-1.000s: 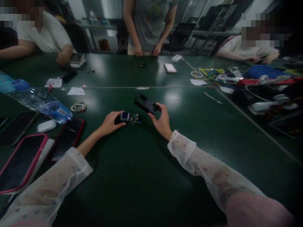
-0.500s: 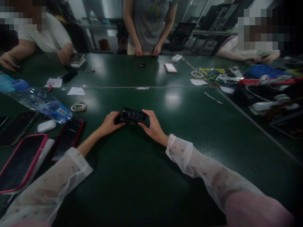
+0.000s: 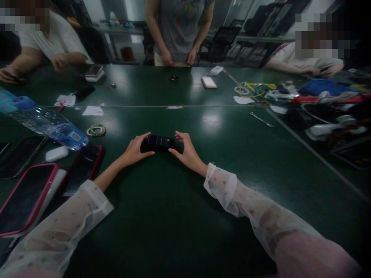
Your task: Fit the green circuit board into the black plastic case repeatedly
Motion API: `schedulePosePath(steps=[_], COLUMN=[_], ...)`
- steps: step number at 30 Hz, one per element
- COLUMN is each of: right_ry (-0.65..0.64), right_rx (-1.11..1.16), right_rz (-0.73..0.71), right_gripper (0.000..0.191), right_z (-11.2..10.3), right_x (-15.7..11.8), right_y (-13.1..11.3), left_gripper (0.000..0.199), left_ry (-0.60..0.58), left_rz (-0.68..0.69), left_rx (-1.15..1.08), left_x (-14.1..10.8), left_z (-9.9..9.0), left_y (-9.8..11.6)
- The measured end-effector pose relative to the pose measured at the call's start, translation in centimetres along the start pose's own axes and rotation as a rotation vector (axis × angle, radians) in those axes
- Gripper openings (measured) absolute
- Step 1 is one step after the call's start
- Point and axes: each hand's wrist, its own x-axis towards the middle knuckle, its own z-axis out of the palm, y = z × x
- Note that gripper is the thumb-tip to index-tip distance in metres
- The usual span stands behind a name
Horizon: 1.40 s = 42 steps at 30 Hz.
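Note:
A small black rectangular device (image 3: 160,141) with a dark face and faint pale markings is at the middle of the green table, between my hands. My left hand (image 3: 135,150) grips its left end, fingers at the far corner and thumb along the near edge. Around the right end curves my right hand (image 3: 188,153), its fingers spread and raised off the far side. The right thumb is close to the device's near right corner; whether it touches is unclear. What exact kind of device it is I cannot make out.
On the left lie a water bottle (image 3: 52,123), a white earbud case (image 3: 57,154), a red-edged phone (image 3: 83,170), a pink-cased phone (image 3: 27,199) and bracelets (image 3: 96,130). To the right are a wrench (image 3: 261,119) and cluttered cables (image 3: 257,89). Several people are across the table.
The black device has shifted slightly left, and its face shows at a different tilt. My right fingers have opened away from it. A person at far left has drawn a hand back.

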Motion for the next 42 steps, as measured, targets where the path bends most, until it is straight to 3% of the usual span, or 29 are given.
schedulePosePath(steps=[7, 17, 42], right_ry=[-0.005, -0.109, -0.145], right_rx=[0.019, 0.028, 0.036], right_rz=[0.028, 0.004, 0.081], right_gripper=[0.067, 0.069, 0.058], right_z=[-0.08, -0.13, 0.19], right_x=[-0.01, 0.10, -0.08], right_y=[0.23, 0.20, 0.56], left_gripper=[0.080, 0.076, 0.068], left_ry=[-0.007, -0.014, -0.019], left_rz=[-0.001, 0.011, 0.062], left_rx=[0.010, 0.026, 0.041], left_x=[-0.04, -0.09, -0.08], left_z=[-0.05, -0.08, -0.20], left_y=[0.08, 0.06, 0.13])
